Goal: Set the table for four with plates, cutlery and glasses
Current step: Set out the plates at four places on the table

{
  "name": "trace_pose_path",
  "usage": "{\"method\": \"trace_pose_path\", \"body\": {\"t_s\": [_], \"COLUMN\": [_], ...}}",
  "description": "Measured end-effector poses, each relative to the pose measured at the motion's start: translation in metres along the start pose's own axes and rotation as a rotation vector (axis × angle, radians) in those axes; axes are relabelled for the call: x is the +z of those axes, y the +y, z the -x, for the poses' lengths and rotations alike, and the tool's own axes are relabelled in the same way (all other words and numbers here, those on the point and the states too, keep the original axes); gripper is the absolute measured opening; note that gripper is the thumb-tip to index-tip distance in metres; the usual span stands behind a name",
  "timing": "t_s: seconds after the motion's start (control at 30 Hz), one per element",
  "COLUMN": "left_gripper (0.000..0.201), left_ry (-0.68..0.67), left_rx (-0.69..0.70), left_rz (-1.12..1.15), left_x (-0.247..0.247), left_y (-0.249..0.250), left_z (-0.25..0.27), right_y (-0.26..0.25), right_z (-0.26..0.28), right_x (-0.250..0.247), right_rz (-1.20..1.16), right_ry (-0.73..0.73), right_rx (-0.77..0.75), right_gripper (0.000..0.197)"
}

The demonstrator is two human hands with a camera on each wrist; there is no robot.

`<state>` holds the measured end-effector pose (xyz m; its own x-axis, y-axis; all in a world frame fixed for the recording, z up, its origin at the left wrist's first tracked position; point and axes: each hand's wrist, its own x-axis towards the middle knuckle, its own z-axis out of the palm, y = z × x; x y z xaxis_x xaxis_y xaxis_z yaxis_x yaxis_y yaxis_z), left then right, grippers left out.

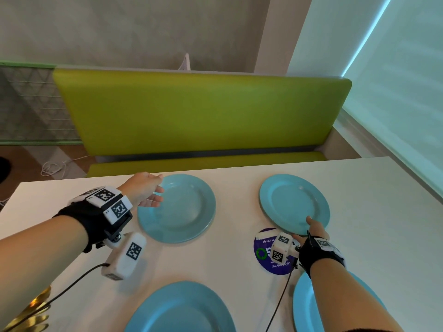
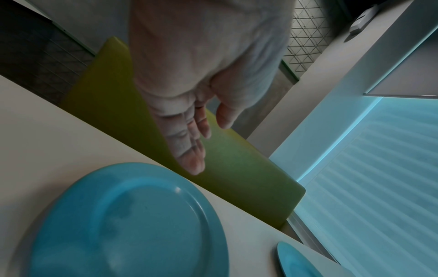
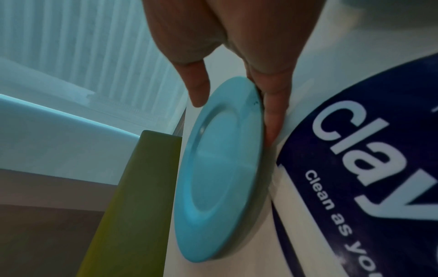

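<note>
Four light-blue plates lie on the white table. My left hand hovers open over the left rim of the far-left plate, fingers straight and holding nothing; the left wrist view shows this hand above that plate. My right hand holds the near rim of the far-right plate. The right wrist view shows the right hand with its thumb over the rim and its fingers against the edge of that plate. Two more plates sit near me, the right one partly hidden by my forearm.
A round purple sticker is stuck on the table beside the far-right plate. Gold-coloured objects lie at the table's near left corner. A green bench runs behind the far edge, and a window blind stands on the right.
</note>
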<state>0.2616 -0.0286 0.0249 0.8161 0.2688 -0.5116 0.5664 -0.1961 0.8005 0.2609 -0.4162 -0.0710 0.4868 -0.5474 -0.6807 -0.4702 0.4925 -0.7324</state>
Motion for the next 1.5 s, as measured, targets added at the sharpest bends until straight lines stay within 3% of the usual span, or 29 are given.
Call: {"method": "trace_pose_path", "body": {"t_s": [0.7, 1.13, 1.33, 1.5], "left_gripper": [0.024, 0.023, 0.022, 0.021], "left_ry": [0.019, 0.028, 0.044, 0.053], "left_rx": [-0.007, -0.016, -0.016, -0.018], "left_rz": [0.013, 0.023, 0.024, 0.040], "left_x": [0.002, 0.002, 0.000, -0.001], "left_y": [-0.001, -0.006, -0.005, -0.005], "left_z": [0.003, 0.007, 0.008, 0.010], "right_y": [-0.005, -0.008, -0.008, -0.007], "right_z": [-0.005, -0.004, 0.000, 0.004], "right_x": [0.010, 0.009, 0.010, 0.009], "right_rz": [-0.026, 0.075, 0.040, 0.041], "right_ry": [-0.032, -0.045, -0.055, -0.071], "right_rx": [-0.009, 0.008, -0.003, 0.000], "right_gripper": [0.061, 0.045, 0.059, 0.057]}}
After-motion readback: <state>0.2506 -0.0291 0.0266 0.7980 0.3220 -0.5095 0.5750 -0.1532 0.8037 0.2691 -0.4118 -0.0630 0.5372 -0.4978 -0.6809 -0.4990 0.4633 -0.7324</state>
